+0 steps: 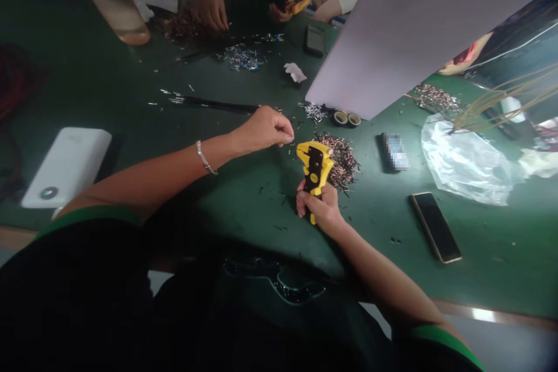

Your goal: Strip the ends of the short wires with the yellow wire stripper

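Left fingers (284, 123) met in a pinch, contents unclear; right hand (326, 207) gripped yellow tool (314, 168) at their five o'clock, axis roughly twelve-to-six.

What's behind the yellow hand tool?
A pile of small dark and copper-coloured pieces shows past the right edge of the yellow tool; whatever the tool itself covers can't be seen.

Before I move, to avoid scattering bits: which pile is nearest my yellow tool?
The coppery-brown pile, close beside the yellow tool in your right hand; the silvery pile and blue-flecked pile lie farther off.
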Demonstrator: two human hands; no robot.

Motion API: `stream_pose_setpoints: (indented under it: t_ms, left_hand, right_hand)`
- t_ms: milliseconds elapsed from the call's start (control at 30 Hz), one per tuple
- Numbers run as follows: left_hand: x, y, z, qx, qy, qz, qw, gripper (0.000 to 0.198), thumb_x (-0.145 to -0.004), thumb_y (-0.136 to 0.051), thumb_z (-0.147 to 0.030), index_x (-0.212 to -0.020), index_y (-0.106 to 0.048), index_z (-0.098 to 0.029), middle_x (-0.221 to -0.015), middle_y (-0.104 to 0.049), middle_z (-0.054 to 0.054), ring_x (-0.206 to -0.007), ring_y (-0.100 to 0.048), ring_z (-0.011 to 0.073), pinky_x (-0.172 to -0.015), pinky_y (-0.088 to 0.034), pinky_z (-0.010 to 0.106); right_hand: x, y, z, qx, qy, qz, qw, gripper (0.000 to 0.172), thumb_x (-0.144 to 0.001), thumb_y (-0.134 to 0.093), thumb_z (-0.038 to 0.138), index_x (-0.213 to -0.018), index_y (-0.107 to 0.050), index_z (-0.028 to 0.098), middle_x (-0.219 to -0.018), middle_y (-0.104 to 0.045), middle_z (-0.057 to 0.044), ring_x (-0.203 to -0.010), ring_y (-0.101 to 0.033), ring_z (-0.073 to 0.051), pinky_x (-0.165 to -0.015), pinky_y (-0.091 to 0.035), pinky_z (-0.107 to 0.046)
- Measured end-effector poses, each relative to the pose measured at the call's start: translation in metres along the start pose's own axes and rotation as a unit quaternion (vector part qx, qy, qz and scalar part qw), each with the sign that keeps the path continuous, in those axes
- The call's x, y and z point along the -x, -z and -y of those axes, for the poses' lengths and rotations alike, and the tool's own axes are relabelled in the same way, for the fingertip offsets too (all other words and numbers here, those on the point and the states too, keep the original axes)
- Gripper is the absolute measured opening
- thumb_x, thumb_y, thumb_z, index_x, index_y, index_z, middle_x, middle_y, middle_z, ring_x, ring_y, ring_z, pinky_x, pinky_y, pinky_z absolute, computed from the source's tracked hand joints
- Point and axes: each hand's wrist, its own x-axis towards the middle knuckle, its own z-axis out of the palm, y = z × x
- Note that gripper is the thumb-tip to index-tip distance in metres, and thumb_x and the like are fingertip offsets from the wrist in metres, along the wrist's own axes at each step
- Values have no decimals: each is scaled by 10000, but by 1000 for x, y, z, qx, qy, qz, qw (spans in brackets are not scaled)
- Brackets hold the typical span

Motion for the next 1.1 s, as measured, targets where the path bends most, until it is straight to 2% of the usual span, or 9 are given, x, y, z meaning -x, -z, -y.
stream_pose_setpoints:
  t_ms: [233, 400, 567, 700, 800, 933, 1100]
  left_hand:
    - [0, -3, 5, -31, -17, -4, 999, 71, -672, -662, -124, -654, -729, -141, -481, -612, -2, -467, -545, 90, -524, -424, 245]
    - [2, -13, 6, 21, 1, 4, 1000, 73, -666, -664, -108, -618, -701, -147, -452, -596, -6, -427, -526, 83, -509, -432, 251]
    - [2, -16, 5, 45, 25, -5, 999, 72, -655, -662, -110, -601, -685, -153, -441, -571, -16, -415, -501, 80, -509, -425, 259]
    - [1, -13, 9, 22, 28, -38, 999, 56, -638, -654, -115, -613, -691, -149, -448, -570, -19, -429, -502, 84, -519, -416, 260]
    - [0, -9, 11, 25, 15, -58, 998, 47, -653, -655, -133, -616, -682, -146, -466, -581, -15, -445, -509, 83, -525, -416, 255]
    - [2, -5, 6, -1, -4, -62, 998, 68, -693, -670, -197, -650, -698, -152, -511, -618, -4, -474, -516, 81, -525, -416, 239]
    - [7, -5, -3, -25, -13, -72, 997, 92, -715, -647, -205, -669, -706, -152, -540, -639, 7, -505, -542, 87, -526, -418, 223]
  right_hand:
    - [2, -5, 1, 34, 17, -40, 998, 185, -758, -676, 324, -799, -547, 198, -467, -531, 82, -338, -479, -91, -367, -402, -223]
    - [4, -5, -1, 58, 43, -73, 995, 177, -767, -669, 330, -812, -561, 197, -477, -544, 77, -351, -497, -93, -384, -412, -223]
    - [6, -5, 0, 49, 45, -62, 996, 172, -781, -669, 329, -816, -564, 197, -490, -554, 71, -360, -502, -94, -394, -422, -228]
    - [6, 1, -2, 24, 62, -60, 996, 187, -794, -674, 346, -842, -565, 202, -507, -558, 67, -384, -513, -109, -412, -439, -250]
    - [4, 9, -6, 6, 82, -96, 992, 190, -796, -693, 336, -860, -570, 205, -527, -563, 66, -408, -521, -115, -436, -452, -265]
    - [1, 15, -4, -54, 66, -46, 995, 202, -777, -720, 320, -875, -591, 199, -571, -576, 50, -448, -548, -132, -465, -471, -296]
    - [2, 16, 4, -65, 80, -9, 995, 278, -748, -767, 333, -937, -626, 185, -733, -632, -2, -608, -616, -167, -609, -531, -359]
